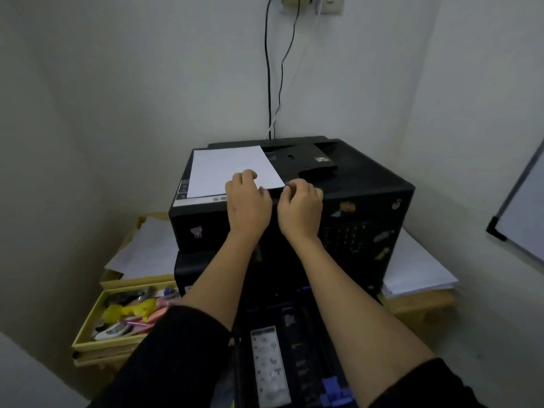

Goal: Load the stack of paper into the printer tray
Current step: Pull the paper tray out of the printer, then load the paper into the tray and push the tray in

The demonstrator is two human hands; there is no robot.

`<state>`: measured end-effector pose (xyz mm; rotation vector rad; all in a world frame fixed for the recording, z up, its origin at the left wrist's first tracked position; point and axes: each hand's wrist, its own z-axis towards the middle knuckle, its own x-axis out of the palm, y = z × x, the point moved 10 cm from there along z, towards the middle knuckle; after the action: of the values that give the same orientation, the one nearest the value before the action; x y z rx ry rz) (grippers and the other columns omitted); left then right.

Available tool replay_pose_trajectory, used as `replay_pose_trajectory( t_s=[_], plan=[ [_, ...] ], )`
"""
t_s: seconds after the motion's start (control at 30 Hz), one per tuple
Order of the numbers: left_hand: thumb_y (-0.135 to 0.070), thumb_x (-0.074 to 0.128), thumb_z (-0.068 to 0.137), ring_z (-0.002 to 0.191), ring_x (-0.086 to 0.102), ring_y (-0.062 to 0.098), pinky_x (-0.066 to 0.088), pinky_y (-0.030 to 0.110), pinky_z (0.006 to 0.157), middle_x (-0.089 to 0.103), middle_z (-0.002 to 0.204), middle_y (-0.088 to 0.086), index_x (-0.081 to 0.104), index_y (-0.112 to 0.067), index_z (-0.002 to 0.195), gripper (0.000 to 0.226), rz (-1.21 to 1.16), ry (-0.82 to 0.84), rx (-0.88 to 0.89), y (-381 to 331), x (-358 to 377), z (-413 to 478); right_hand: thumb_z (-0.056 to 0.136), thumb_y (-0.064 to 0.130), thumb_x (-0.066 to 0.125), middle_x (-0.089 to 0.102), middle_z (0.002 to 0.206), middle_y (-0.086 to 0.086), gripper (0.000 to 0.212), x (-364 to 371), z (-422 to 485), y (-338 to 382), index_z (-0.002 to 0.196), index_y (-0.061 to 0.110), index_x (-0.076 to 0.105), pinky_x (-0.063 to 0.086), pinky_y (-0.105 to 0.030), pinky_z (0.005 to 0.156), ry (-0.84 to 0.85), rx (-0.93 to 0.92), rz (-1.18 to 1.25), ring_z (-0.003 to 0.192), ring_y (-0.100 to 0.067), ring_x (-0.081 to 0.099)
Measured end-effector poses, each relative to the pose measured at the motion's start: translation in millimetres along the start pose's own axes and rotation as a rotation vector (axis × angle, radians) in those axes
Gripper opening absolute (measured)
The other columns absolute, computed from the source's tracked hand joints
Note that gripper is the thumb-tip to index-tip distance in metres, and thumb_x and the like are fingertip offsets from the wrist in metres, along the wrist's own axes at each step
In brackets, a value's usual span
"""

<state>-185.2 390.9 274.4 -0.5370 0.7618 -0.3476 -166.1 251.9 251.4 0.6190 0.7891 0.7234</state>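
Observation:
A white stack of paper (223, 169) lies flat on top of the black printer (362, 187), on its left half. My left hand (247, 201) rests on the paper's near edge with fingers curled over it. My right hand (300, 207) pinches the paper's near right corner. Below my forearms the printer's black paper tray (297, 343) is pulled out toward me, with a label strip and blue guides inside; it holds no paper that I can see.
A yellow drawer (88, 334) full of small items stands open at the left. Loose white sheets (144, 251) lie left of the printer and another pile (412, 269) at its right. Cables (269, 83) hang down the wall. A whiteboard (524, 213) leans at the right.

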Motion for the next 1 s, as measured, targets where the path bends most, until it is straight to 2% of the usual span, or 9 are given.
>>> replay_pose_trajectory(
  t_s=[0.17, 0.3, 0.47, 0.57, 0.63, 0.7, 0.77, 0.9, 1.0],
  plan=[
    [-0.015, 0.047, 0.089, 0.119, 0.043, 0.032, 0.040, 0.038, 0.092, 0.055, 0.127, 0.012, 0.053, -0.008, 0.126, 0.038, 0.320, 0.229, -0.105, 40, 30, 52, 0.087, 0.006, 0.041, 0.060, 0.115, -0.020, 0.030, 54, 68, -7, 0.112, -0.002, 0.056, 0.042, -0.037, 0.085, 0.226, 0.230, 0.010, 0.116, -0.034, 0.042],
    [-0.019, 0.046, 0.087, 0.111, 0.050, 0.029, 0.039, 0.036, 0.088, 0.060, 0.116, 0.011, 0.060, -0.009, 0.113, 0.031, 0.467, 0.330, -0.125, 58, 44, 69, 0.089, 0.014, 0.043, 0.053, 0.129, -0.018, 0.034, 92, 95, -25, 0.119, 0.003, 0.054, 0.039, -0.043, 0.098, 0.435, 0.411, -0.116, 0.120, -0.038, 0.044],
    [-0.020, 0.048, 0.082, 0.100, 0.056, 0.028, 0.041, 0.037, 0.086, 0.063, 0.103, 0.009, 0.060, -0.009, 0.089, 0.017, 0.493, 0.358, -0.200, 66, 49, 81, 0.086, 0.009, 0.058, 0.054, 0.130, -0.019, 0.041, 130, 108, -29, 0.124, -0.005, 0.051, 0.048, -0.037, 0.095, 0.685, 0.495, -0.006, 0.115, -0.034, 0.055],
    [-0.020, 0.049, 0.080, 0.101, 0.058, 0.027, 0.045, 0.037, 0.088, 0.063, 0.106, 0.009, 0.059, -0.010, 0.091, 0.018, 0.477, 0.390, -0.280, 71, 50, 85, 0.085, 0.004, 0.059, 0.056, 0.127, -0.018, 0.043, 142, 117, -21, 0.126, -0.004, 0.051, 0.046, -0.031, 0.088, 0.770, 0.453, 0.010, 0.121, -0.033, 0.053],
    [-0.018, 0.049, 0.081, 0.104, 0.058, 0.028, 0.046, 0.035, 0.091, 0.061, 0.112, 0.010, 0.060, -0.008, 0.102, 0.026, 0.430, 0.409, -0.355, 74, 49, 89, 0.087, 0.002, 0.054, 0.055, 0.110, -0.018, 0.033, 144, 121, -12, 0.119, -0.005, 0.055, 0.042, -0.030, 0.078, 0.780, 0.380, -0.026, 0.120, -0.034, 0.053],
    [-0.018, 0.048, 0.084, 0.108, 0.057, 0.029, 0.046, 0.035, 0.092, 0.057, 0.119, 0.011, 0.058, -0.008, 0.110, 0.030, 0.374, 0.396, -0.422, 76, 43, 94, 0.089, 0.000, 0.051, 0.055, 0.101, -0.020, 0.009, 144, 128, -8, 0.093, -0.004, 0.057, 0.046, -0.034, 0.076, 0.719, 0.341, 0.017, 0.103, -0.034, 0.059],
    [-0.020, 0.047, 0.087, 0.118, 0.050, 0.031, 0.042, 0.039, 0.098, 0.053, 0.127, 0.013, 0.055, -0.006, 0.118, 0.035, 0.324, 0.313, -0.478, 78, 31, 104, 0.086, -0.002, 0.051, 0.058, 0.097, -0.023, 0.006, 136, 139, -9, 0.082, -0.005, 0.053, 0.045, -0.033, 0.069, 0.612, 0.337, 0.128, 0.088, -0.031, 0.059],
    [-0.035, 0.055, 0.086, 0.128, 0.042, 0.036, 0.038, 0.045, 0.106, 0.045, 0.139, 0.019, 0.037, 0.001, 0.137, 0.065, 0.115, 0.078, -0.644, 98, 1, 122, 0.086, -0.003, 0.056, 0.063, 0.111, -0.026, 0.020, 111, 156, -17, 0.103, -0.013, 0.059, 0.047, -0.028, 0.067, 0.539, 0.336, 0.322, 0.079, -0.027, 0.059],
    [-0.034, 0.063, 0.081, 0.106, 0.055, 0.032, 0.048, 0.039, 0.090, 0.052, 0.129, 0.016, 0.041, 0.002, 0.129, 0.064, -0.294, 0.034, -0.796, 112, 5, 127, 0.089, 0.000, 0.057, 0.064, 0.117, -0.018, 0.027, 102, 162, -17, 0.115, -0.005, 0.059, 0.049, -0.035, 0.082, 0.562, 0.319, 0.420, 0.093, -0.028, 0.060]
  ],
)
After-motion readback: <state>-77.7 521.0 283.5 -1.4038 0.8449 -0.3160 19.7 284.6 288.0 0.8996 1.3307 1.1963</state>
